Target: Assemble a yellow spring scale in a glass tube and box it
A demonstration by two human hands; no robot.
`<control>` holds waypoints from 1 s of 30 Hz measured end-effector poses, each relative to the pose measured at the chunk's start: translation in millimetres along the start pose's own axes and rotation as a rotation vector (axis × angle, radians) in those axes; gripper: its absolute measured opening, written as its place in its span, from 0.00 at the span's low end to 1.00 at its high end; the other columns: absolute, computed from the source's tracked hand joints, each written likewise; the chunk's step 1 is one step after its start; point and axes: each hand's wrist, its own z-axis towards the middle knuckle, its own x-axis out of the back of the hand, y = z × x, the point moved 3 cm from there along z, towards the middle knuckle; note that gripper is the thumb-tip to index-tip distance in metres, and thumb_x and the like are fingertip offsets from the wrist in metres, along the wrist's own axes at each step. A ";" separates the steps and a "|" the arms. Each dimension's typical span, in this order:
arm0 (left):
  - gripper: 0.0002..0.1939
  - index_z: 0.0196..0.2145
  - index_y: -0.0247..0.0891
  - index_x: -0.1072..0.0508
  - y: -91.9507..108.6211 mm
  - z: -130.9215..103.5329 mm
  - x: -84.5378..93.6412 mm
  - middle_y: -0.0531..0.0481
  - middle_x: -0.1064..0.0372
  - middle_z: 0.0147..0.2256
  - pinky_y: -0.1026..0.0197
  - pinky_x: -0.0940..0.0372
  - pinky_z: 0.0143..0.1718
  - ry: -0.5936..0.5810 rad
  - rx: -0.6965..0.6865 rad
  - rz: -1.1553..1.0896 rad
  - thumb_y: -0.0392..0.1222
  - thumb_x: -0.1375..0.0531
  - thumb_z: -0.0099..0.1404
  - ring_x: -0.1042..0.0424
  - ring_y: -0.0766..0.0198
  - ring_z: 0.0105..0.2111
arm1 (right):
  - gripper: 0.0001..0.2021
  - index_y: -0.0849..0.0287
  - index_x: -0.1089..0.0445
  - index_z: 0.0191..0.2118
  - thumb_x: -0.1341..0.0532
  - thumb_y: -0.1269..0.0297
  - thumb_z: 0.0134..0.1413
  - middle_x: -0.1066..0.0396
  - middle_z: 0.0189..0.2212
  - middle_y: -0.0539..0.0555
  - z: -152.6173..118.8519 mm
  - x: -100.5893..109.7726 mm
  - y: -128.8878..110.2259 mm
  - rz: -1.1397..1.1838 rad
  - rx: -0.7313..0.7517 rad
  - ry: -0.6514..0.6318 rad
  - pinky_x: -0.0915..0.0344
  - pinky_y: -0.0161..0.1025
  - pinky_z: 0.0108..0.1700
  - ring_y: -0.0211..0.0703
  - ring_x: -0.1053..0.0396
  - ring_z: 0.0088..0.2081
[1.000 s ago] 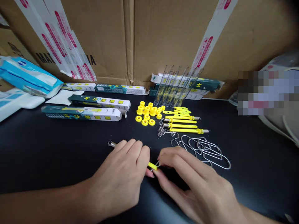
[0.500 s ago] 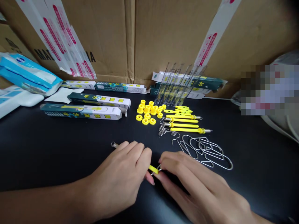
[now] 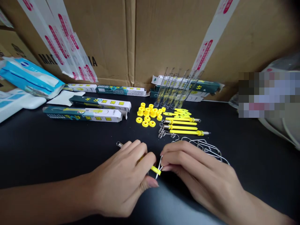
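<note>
Head view: left hand (image 3: 126,178) curled round a yellow rod (image 3: 155,170); metal spring end (image 3: 119,144) sticks out toward 10 o'clock, tip toward 4, between the hands above the table (image 3: 70,150). Right hand (image 3: 199,168) pinching a bent wire hook (image 3: 160,163) that crosses the tip; can't tell if it's threaded through. From the tip: yellow rods (image 3: 184,127) at 1 o'clock, spare wire hooks (image 3: 212,147) at 2, yellow caps (image 3: 147,112) at 12. Best handling, my judgement: grip rod close to tip, keep it still, ease wire in line, don't lever sideways.
</note>
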 end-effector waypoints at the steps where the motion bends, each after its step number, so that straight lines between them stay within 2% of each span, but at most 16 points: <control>1: 0.17 0.39 0.36 0.33 -0.1 -0.4 -0.8 0.41 0.36 0.39 0.46 0.41 0.38 0.018 -0.007 0.016 0.44 0.58 0.77 0.41 0.50 0.36 | 0.13 0.57 0.34 0.45 0.45 0.83 0.66 0.27 0.41 0.51 0.1 -0.5 -0.6 0.004 -0.001 0.018 0.31 0.29 0.45 0.34 0.27 0.41; 4: 0.18 0.39 0.37 0.35 0.6 -1.2 -2.6 0.43 0.36 0.37 0.48 0.41 0.36 0.085 -0.033 0.055 0.43 0.61 0.77 0.41 0.51 0.34 | 0.13 0.53 0.36 0.46 0.45 0.81 0.66 0.26 0.36 0.47 -1.1 -5.1 -1.2 0.019 -0.052 0.039 0.30 0.27 0.39 0.32 0.26 0.35; 6: 0.20 0.39 0.37 0.35 1.2 -1.1 -2.5 0.44 0.36 0.37 0.48 0.40 0.37 0.123 -0.032 0.066 0.44 0.62 0.78 0.40 0.51 0.34 | 0.14 0.50 0.39 0.50 0.44 0.78 0.67 0.25 0.36 0.44 -2.5 -9.3 0.0 0.051 -0.129 0.044 0.29 0.25 0.39 0.31 0.24 0.34; 11: 0.23 0.43 0.36 0.34 1.3 0.6 0.1 0.42 0.31 0.40 0.46 0.36 0.39 0.155 0.048 0.060 0.48 0.64 0.79 0.34 0.49 0.37 | 0.26 0.42 0.46 0.63 0.43 0.76 0.66 0.24 0.42 0.44 -0.6 -16.0 0.7 0.295 -0.275 0.051 0.28 0.26 0.49 0.31 0.22 0.43; 15: 0.21 0.44 0.37 0.35 -1.6 2.6 1.8 0.43 0.28 0.41 0.48 0.32 0.39 0.254 0.124 0.011 0.53 0.59 0.79 0.29 0.51 0.39 | 0.22 0.46 0.38 0.59 0.39 0.73 0.63 0.26 0.40 0.47 6.3 -18.1 1.3 0.664 -0.439 0.130 0.25 0.30 0.48 0.34 0.23 0.42; 19: 0.18 0.46 0.38 0.35 -7.5 5.7 -0.7 0.44 0.25 0.42 0.50 0.29 0.40 0.267 0.242 -0.064 0.57 0.44 0.73 0.24 0.52 0.40 | 0.17 0.53 0.31 0.51 0.31 0.66 0.57 0.26 0.36 0.49 11.7 -24.1 5.7 0.927 -0.588 0.141 0.23 0.34 0.45 0.37 0.23 0.38; 22: 0.22 0.45 0.39 0.35 -9.8 7.7 -2.7 0.45 0.24 0.40 0.50 0.27 0.39 0.231 0.307 -0.089 0.56 0.35 0.66 0.22 0.50 0.39 | 0.15 0.55 0.30 0.48 0.30 0.67 0.55 0.26 0.36 0.50 13.0 -25.6 10.2 0.902 -0.592 0.153 0.23 0.34 0.44 0.37 0.23 0.38; 25: 0.25 0.47 0.38 0.36 -8.9 7.3 -2.8 0.43 0.23 0.42 0.50 0.27 0.40 0.242 0.294 -0.111 0.54 0.32 0.63 0.22 0.48 0.42 | 0.14 0.55 0.28 0.49 0.33 0.69 0.57 0.25 0.37 0.51 12.9 -23.8 13.5 0.843 -0.556 0.148 0.23 0.35 0.45 0.38 0.23 0.40; 27: 0.21 0.51 0.38 0.38 -8.5 5.9 -1.9 0.42 0.23 0.44 0.52 0.28 0.42 0.260 0.283 -0.147 0.50 0.36 0.69 0.22 0.50 0.44 | 0.14 0.54 0.27 0.51 0.35 0.70 0.59 0.23 0.39 0.52 12.8 -20.2 14.7 0.778 -0.514 0.152 0.23 0.36 0.46 0.39 0.22 0.41; 30: 0.12 0.55 0.40 0.40 -10.9 4.4 1.2 0.48 0.24 0.42 0.58 0.30 0.39 0.251 0.312 -0.315 0.40 0.47 0.76 0.22 0.58 0.40 | 0.16 0.52 0.25 0.54 0.37 0.71 0.62 0.20 0.42 0.52 13.0 -12.9 14.9 0.588 -0.428 0.161 0.23 0.37 0.47 0.40 0.21 0.42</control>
